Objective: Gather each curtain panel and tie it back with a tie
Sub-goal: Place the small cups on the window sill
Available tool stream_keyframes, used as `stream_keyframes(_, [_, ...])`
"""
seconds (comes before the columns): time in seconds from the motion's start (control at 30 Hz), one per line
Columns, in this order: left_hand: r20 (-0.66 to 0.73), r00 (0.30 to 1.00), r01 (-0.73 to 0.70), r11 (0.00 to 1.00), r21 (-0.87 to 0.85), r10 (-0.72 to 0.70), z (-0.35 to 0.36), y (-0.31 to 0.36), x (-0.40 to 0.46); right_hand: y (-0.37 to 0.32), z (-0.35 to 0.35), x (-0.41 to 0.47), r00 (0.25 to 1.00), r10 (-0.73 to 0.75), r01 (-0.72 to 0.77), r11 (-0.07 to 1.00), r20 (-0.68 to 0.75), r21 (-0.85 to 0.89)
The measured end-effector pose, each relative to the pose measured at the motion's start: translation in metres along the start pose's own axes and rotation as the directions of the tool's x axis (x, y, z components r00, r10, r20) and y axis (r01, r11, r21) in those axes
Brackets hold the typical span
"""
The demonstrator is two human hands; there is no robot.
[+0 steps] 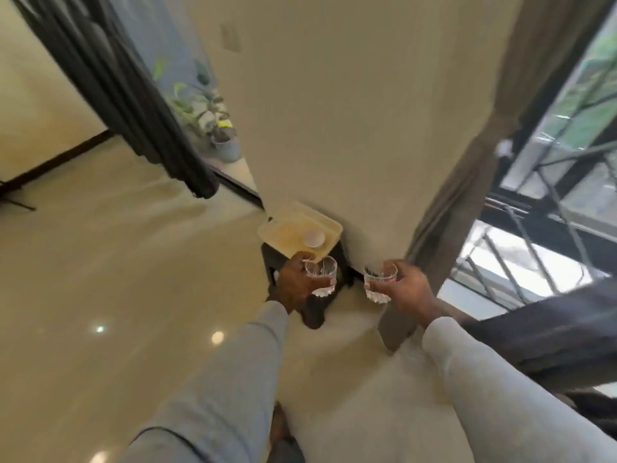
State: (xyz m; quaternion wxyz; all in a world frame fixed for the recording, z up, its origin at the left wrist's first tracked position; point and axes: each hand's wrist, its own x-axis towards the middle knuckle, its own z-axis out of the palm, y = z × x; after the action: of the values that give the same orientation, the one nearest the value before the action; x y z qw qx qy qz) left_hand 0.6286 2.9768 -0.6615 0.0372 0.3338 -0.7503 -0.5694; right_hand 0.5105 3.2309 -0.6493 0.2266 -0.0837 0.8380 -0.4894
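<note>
Your left hand point(295, 285) grips one glass point(321, 275) and your right hand point(405, 289) another glass point(379, 284), just short of the tray point(329, 222). The brown curtain panel point(467, 182) hangs untied right of the tray; reaching for it with full hands risks a drop.

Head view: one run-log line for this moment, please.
left hand: holds glass | right hand: holds second glass | tray: ahead | curtain: hanging
</note>
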Motion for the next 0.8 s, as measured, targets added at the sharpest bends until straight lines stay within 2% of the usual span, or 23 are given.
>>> stream_keyframes(0.13, [-0.046,0.998,0.039,0.999,-0.031,-0.040,-0.086,-0.030,0.042,-0.049,0.086,0.039,1.000,-0.024,0.024,0.999,0.017,-0.043])
stream_keyframes(0.37, [-0.077,0.991,0.111,0.992,0.056,-0.106,-0.207,-0.052,0.100,-0.109,0.203,0.084,0.997,0.050,-0.052,0.998,0.061,0.037])
stream_keyframes(0.53, [-0.033,0.992,0.128,0.986,0.107,-0.125,-0.235,-0.051,0.166,-0.117,0.243,0.137,0.987,0.140,-0.142,0.990,0.080,0.016])
stream_keyframes(0.8, [0.046,0.990,0.122,0.964,0.234,-0.137,-0.222,-0.034,0.294,-0.121,0.269,0.257,0.981,0.193,-0.192,0.980,0.030,-0.044])
